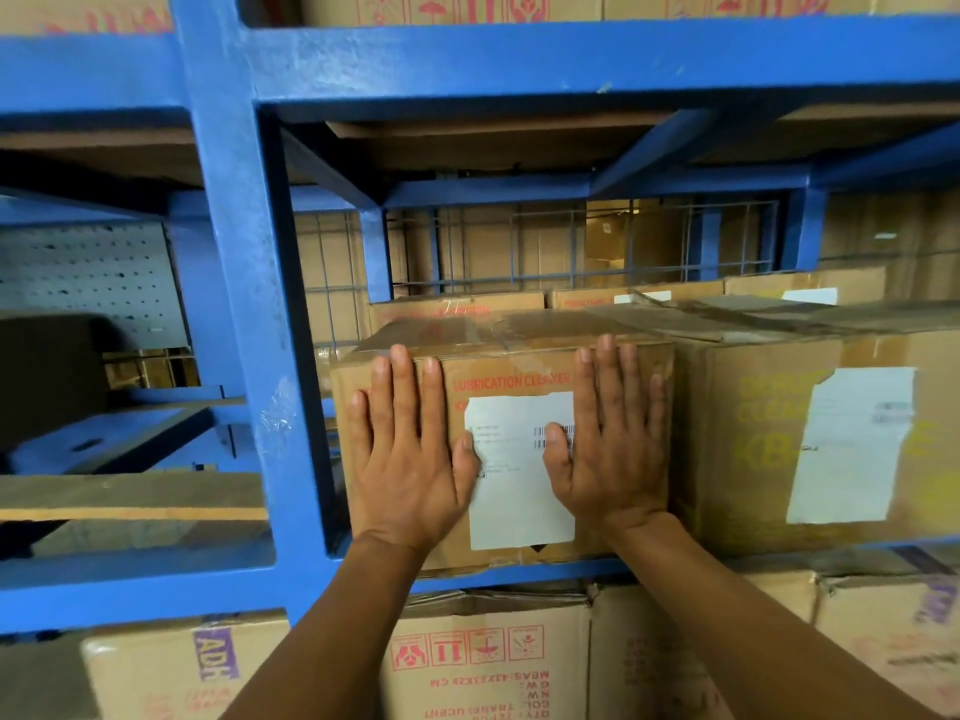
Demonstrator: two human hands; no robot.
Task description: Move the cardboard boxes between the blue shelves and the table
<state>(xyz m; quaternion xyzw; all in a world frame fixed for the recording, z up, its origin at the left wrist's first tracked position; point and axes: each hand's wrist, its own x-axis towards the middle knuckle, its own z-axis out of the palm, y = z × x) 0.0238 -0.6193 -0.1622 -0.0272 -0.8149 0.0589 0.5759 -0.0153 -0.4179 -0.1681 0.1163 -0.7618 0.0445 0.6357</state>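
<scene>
At the middle tier of the blue shelves [244,262], my left hand [410,454] and right hand [615,444] press flat, fingers straight, on the front of a cardboard box [519,371]. It sits on the shelf, touching a neighbour box [753,439] at 3 o'clock. I judge I'm seating it; next comes an even, square push toward 12 o'clock.
</scene>
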